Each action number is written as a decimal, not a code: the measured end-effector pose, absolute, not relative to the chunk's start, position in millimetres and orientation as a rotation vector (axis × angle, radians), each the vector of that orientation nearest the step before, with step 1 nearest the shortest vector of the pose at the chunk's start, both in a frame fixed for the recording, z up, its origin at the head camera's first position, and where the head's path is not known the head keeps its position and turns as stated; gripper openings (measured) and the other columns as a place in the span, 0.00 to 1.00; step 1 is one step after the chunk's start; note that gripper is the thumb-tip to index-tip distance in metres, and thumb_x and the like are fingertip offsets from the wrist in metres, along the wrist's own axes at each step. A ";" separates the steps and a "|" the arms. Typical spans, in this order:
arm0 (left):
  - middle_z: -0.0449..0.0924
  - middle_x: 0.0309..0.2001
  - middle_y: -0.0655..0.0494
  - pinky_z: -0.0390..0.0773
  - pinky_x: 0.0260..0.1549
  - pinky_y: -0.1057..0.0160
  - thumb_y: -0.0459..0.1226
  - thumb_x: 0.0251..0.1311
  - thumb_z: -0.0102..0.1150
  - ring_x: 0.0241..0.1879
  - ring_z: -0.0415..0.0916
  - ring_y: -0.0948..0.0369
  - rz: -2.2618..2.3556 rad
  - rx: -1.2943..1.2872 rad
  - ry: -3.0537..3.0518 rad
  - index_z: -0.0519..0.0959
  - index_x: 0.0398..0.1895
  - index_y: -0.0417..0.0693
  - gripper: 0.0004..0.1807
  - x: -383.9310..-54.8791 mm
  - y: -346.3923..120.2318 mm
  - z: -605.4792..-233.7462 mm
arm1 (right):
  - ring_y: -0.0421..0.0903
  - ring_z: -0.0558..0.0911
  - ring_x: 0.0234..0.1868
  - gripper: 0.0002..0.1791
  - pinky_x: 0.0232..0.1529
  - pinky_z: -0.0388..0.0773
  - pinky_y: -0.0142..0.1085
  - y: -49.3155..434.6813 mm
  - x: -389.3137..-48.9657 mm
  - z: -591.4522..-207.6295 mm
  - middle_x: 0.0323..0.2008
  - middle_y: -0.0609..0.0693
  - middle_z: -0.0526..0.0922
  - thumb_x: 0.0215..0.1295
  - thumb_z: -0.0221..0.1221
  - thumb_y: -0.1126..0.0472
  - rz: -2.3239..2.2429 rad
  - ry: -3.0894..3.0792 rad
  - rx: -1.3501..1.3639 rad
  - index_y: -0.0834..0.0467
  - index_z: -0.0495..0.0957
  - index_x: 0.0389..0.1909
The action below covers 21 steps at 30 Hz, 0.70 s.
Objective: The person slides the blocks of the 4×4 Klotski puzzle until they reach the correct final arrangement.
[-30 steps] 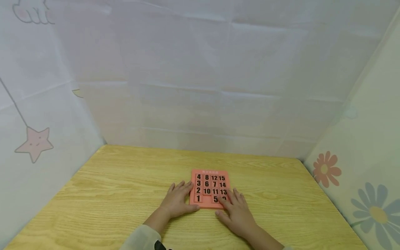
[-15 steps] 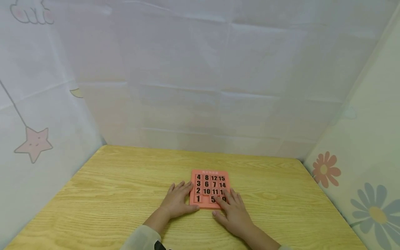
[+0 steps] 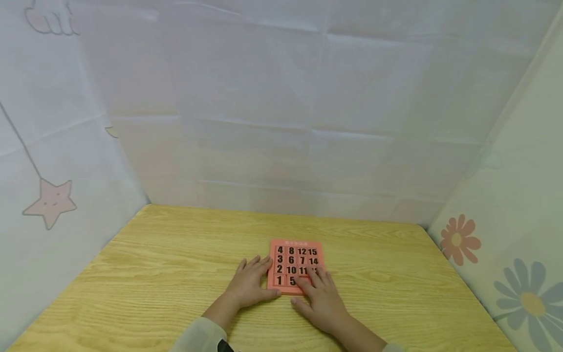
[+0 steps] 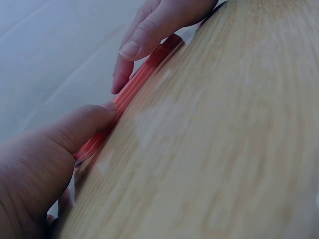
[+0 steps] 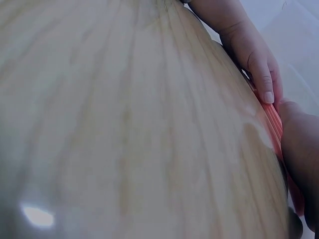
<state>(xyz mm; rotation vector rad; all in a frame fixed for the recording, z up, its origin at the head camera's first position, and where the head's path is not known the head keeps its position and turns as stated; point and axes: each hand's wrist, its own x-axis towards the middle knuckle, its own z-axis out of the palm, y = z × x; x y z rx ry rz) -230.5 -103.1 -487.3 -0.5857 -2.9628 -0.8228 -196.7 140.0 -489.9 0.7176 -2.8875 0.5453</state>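
Note:
A pink number slide puzzle (image 3: 291, 260) lies flat on the table between both hands. My left hand (image 3: 250, 282) rests along its left side, fingers extended, with the thumb tip against the near edge. In the left wrist view that thumb touches the side of the puzzle (image 4: 142, 79). My right hand (image 3: 324, 303) reaches over the lower right corner, its index fingertip beside the 5 tile (image 3: 292, 281). That tile sits right of the 1 tile (image 3: 279, 280) in the bottom row. Right fingers cover the tiles at the lower right; the right thumb lies off the near edge.
The wood-grain table (image 3: 176, 244) reaches back to a pale cloth wall (image 3: 281, 122). Side cloths carry a printed pink star (image 3: 50, 203) on the left and flowers (image 3: 532, 303) on the right.
My right hand has moved left over the puzzle, and the 5 tile has slid left into the gap next to the 1. The left hand stays in place.

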 end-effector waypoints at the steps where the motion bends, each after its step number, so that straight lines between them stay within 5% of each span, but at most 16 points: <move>1: 0.62 0.74 0.51 0.42 0.75 0.37 0.66 0.50 0.62 0.75 0.53 0.45 -0.828 -0.585 -2.961 0.65 0.72 0.46 0.51 -230.2 -103.1 -487.1 | 0.66 0.53 0.76 0.33 0.75 0.48 0.63 139.2 -196.7 -489.4 0.73 0.61 0.61 0.69 0.47 0.32 0.548 -2.895 0.718 0.45 0.71 0.68; 21: 0.62 0.74 0.50 0.43 0.74 0.37 0.66 0.49 0.63 0.75 0.53 0.45 -0.807 -0.581 -2.962 0.65 0.72 0.46 0.52 -232.6 -103.3 -489.3 | 0.66 0.53 0.76 0.32 0.75 0.47 0.63 158.2 -193.7 -489.5 0.73 0.61 0.63 0.68 0.51 0.35 0.580 -2.883 0.602 0.45 0.71 0.67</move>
